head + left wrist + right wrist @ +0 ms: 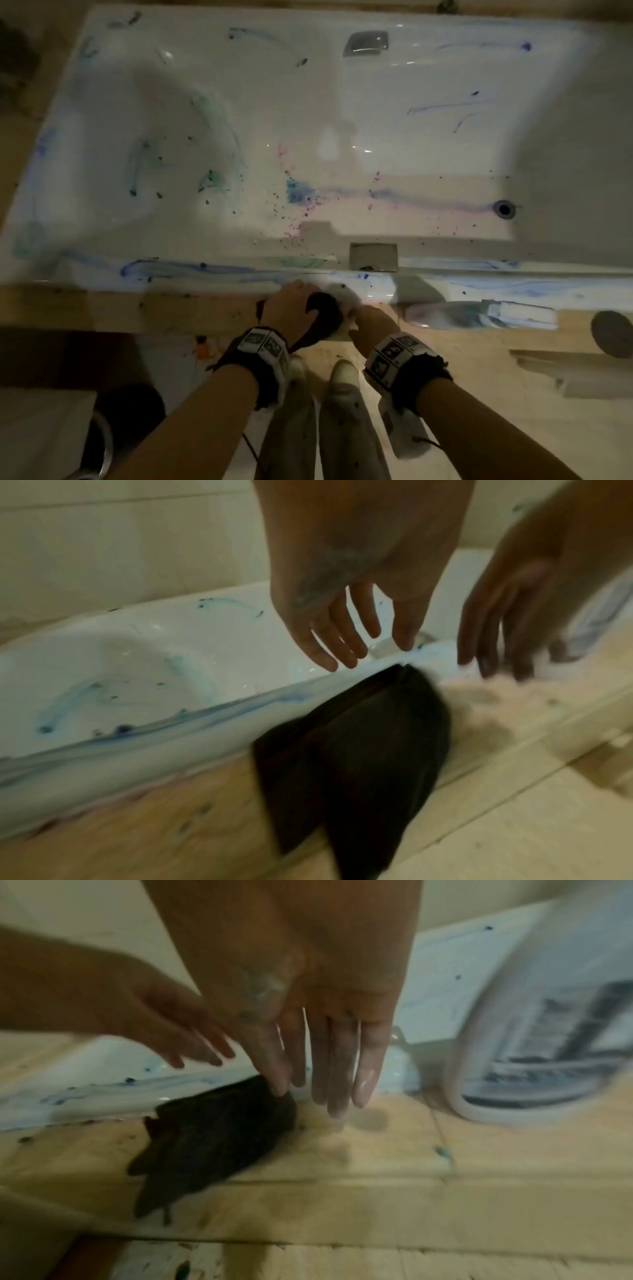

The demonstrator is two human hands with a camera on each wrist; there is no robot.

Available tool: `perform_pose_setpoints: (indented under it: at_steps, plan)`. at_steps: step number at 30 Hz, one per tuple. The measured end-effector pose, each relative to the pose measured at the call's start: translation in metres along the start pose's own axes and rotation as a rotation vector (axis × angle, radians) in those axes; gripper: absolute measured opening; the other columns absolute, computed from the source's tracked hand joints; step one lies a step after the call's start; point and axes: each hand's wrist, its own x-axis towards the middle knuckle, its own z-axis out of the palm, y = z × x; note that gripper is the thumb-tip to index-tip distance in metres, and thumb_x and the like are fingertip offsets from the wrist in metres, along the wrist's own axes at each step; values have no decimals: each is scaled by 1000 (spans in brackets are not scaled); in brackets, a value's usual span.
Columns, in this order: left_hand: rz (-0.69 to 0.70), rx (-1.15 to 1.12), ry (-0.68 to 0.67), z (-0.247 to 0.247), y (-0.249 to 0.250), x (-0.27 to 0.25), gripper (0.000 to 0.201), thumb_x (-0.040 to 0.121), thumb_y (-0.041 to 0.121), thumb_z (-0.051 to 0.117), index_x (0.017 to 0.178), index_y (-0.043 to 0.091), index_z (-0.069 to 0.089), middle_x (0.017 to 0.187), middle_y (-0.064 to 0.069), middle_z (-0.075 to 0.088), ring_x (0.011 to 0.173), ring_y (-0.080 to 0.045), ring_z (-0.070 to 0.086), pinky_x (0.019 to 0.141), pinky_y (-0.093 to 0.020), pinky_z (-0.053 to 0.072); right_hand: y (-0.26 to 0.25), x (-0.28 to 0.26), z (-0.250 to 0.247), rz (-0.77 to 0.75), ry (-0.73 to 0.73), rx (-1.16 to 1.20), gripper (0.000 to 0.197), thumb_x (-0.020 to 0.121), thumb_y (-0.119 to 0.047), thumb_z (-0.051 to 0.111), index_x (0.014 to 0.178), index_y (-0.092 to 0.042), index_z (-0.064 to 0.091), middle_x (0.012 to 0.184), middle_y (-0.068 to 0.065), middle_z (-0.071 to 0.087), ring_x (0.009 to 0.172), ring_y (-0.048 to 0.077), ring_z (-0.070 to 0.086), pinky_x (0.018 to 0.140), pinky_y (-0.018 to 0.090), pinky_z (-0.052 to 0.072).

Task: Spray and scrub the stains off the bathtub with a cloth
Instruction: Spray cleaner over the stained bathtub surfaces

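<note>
The white bathtub is smeared with blue, green and pink stains, with a long blue streak along its near rim. A dark cloth lies draped over that rim and the wooden ledge. My left hand hovers at the cloth's top edge with straight fingers. My right hand is just right of the cloth, fingers straight, one fingertip touching the cloth's corner. A white spray bottle lies on the ledge to the right.
The drain sits at the tub's right end, and a metal fitting on the far wall. A metal plate is set in the near rim. A grey round object rests far right. My feet stand below the wooden ledge.
</note>
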Motion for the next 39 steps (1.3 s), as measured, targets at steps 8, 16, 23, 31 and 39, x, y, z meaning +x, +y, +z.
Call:
perform_pose_setpoints:
  at_steps: [8, 16, 23, 31, 39]
  plan:
    - [401, -207, 8, -15, 130, 26, 48, 85, 28, 63, 131, 23, 48, 130, 2, 52, 116, -15, 50, 93, -29, 42, 102, -28, 0, 444, 15, 173, 47, 93, -21, 53, 137, -12, 39, 138, 7, 45, 125, 21, 45, 95, 22, 36]
    - [360, -216, -148, 23, 178, 35, 67, 77, 31, 72, 136, 22, 41, 135, -1, 45, 120, -21, 49, 99, -37, 43, 142, -45, -17, 507, 281, 433, 57, 81, -20, 69, 128, -6, 40, 121, 12, 58, 107, 26, 57, 91, 31, 42]
    - [248, -381, -120, 37, 183, 47, 59, 70, 24, 78, 123, 19, 52, 125, 1, 56, 112, -16, 55, 98, -30, 44, 146, -44, -21, 422, 268, 519, 74, 78, -24, 73, 137, -10, 33, 134, 8, 49, 120, 22, 50, 94, 26, 39]
    - [226, -457, -134, 7, 162, 42, 35, 62, 47, 71, 80, 19, 62, 74, 6, 63, 72, -11, 59, 70, -26, 46, 141, -43, -43, 148, 238, 684, 48, 73, -18, 76, 113, -22, 50, 109, 3, 63, 105, 26, 57, 87, 37, 49]
    - [-244, -1308, 57, -27, 107, 18, 25, 85, 25, 64, 106, 17, 54, 105, -10, 66, 93, -23, 66, 81, -37, 54, 70, -33, -86, -83, 60, 772, 35, 70, -20, 78, 97, -14, 57, 95, 7, 65, 85, 22, 65, 62, 30, 57]
